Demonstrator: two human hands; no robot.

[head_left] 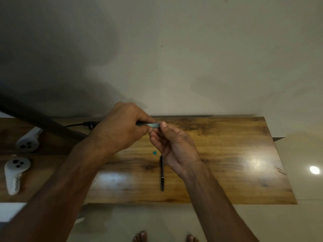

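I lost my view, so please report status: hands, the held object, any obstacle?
Left hand grips teal stick; right hand pinches its end. Stick held above table. Lying beneath: small teal piece, black pen. Nothing in the way.

The only writing I can find is a short line of dark hand-lettered capitals running along the handle of the nearer white controller (13,179), lying to my left on the wooden table (227,154), too small and turned for me to read.
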